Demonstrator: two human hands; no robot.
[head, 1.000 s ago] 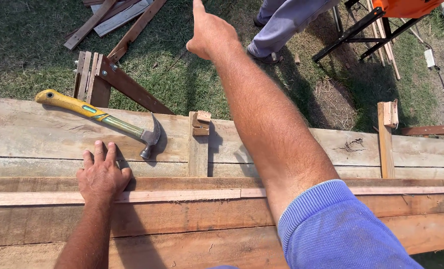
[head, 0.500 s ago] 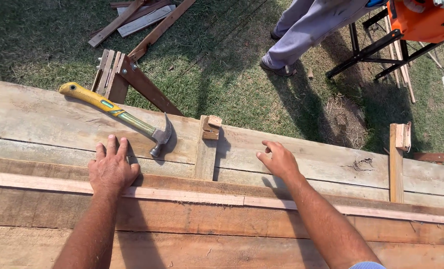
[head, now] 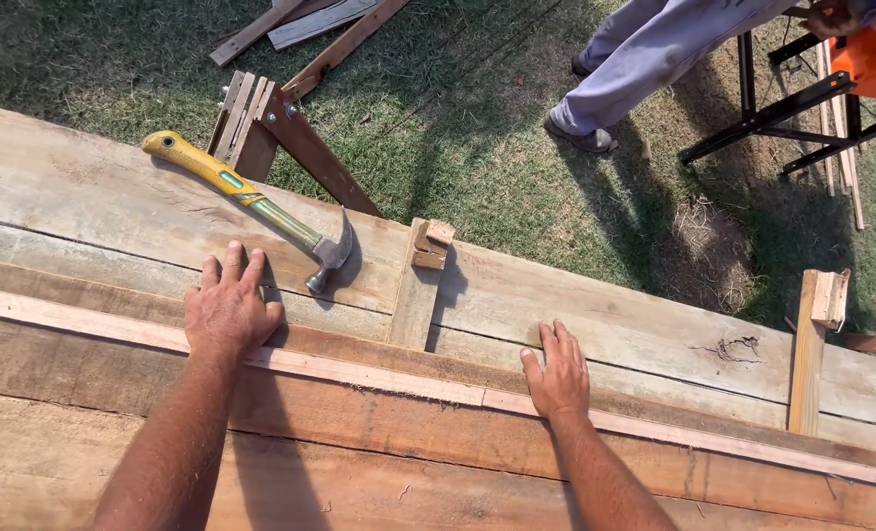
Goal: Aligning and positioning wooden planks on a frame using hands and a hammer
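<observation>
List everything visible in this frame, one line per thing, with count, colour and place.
hammer: one, yellow handle, grey head, lying on the planks, upper left
planks: several, weathered brown, laid side by side across the frame
thin strip: one, pale pink, along the planks under both hands
wooden braces: two, tan, upright at the far edge
scrap boards: a few, on grass, top left
other person's legs: grey trousers, top right
metal stand: black, top right
left hand: flat on strip
right hand: flat on strip
</observation>
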